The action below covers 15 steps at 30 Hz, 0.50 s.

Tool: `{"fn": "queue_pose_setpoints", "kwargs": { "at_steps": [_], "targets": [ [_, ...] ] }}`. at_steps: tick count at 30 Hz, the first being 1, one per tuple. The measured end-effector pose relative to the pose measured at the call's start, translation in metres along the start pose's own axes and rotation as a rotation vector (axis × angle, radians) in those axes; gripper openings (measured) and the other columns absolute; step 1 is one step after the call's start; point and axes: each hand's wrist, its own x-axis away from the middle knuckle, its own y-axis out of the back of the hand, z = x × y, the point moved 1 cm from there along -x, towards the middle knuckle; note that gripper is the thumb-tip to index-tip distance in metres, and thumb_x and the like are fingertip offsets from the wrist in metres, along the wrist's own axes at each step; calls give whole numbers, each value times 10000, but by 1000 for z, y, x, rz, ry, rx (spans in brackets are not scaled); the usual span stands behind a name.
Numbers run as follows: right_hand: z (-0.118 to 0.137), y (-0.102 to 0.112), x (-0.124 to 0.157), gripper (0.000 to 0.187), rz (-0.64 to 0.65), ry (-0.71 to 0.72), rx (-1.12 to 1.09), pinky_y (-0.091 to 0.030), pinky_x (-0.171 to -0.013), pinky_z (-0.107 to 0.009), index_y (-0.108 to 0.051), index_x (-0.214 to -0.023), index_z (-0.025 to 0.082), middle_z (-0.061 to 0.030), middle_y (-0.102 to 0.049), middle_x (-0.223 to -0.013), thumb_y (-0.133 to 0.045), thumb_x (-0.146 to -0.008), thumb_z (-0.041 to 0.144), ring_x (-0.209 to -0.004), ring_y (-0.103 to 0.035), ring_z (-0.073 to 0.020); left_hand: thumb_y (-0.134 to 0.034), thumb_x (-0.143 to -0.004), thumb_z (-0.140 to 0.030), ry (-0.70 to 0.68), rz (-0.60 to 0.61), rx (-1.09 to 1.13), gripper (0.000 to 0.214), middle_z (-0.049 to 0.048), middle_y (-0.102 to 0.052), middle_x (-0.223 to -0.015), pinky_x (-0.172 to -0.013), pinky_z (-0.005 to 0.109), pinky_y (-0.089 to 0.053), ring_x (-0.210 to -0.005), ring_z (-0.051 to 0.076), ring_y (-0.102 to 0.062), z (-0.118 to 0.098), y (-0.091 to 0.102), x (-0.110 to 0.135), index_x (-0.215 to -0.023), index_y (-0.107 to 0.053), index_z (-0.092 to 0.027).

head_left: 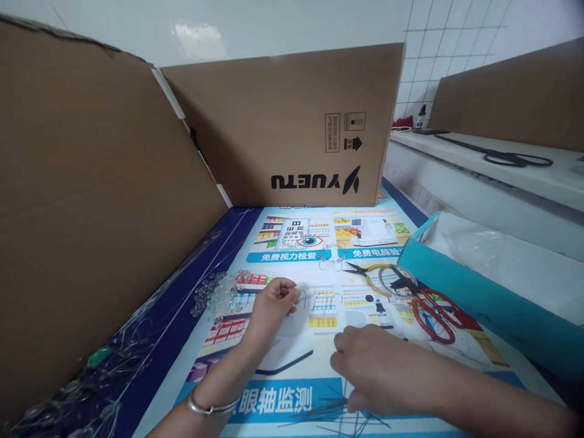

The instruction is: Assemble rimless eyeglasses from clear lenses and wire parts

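My left hand (277,299) is closed, with thumb and fingertips pinched on a thin curved wire (302,292). More bent wire pieces (326,299) lie just right of it on the printed sheet. To its left is a pile of clear beads (219,295). My right hand (367,359) is low above a loose bundle of thin straight wires (319,412), its fingers bent and the thumb apart from them. Nothing shows in its grip, though the palm side is partly hidden. A small cluster of looped wire (332,255) lies beyond both hands.
Yellow-handled pliers (376,283) and red-handled scissors (435,316) lie right of centre, beside a turquoise box (479,298). Cardboard panels (283,134) stand at the back and left. Tangled wire pieces (95,383) fill the lower left. Black scissors (511,158) rest on a ledge.
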Motion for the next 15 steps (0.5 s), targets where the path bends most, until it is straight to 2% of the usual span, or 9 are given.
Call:
{"fn": "queue_pose_setpoints", "kwargs": {
  "at_steps": [4,8,10,15],
  "targets": [
    [23,-6,4,145,82,98,210,-315,-444,-276,-613,-788,118,-94,-596,-707,-645,-649,142,-604,-533,-208,-669,-660,-321,4,-6,6,257,-39,-564,-630,-497,176,-443,-520,77,-534,4,1,-4,-828,-549,-168],
    [30,-23,1,21,73,169,271,-263,-402,-256,-621,-722,130,-90,-582,-623,-617,-701,128,-518,-491,-173,-682,-639,-334,9,-4,5,283,-26,-575,-648,-489,180,-446,-543,88,-547,6,2,-9,-820,-548,-162],
    [31,-29,0,28,84,213,266,-238,-387,-248,-619,-679,147,-76,-579,-596,-633,-697,132,-487,-475,-158,-683,-633,-336,9,0,0,285,-25,-580,-656,-491,183,-450,-557,93,-554,7,2,-11,-820,-553,-164],
    [34,-18,2,75,166,225,257,-226,-377,-252,-625,-635,165,-63,-606,-589,-652,-686,117,-458,-497,-152,-684,-625,-323,-2,-5,-30,275,-11,-592,-697,-489,186,-458,-575,95,-548,11,3,-14,-824,-582,-163]
  ]
}}
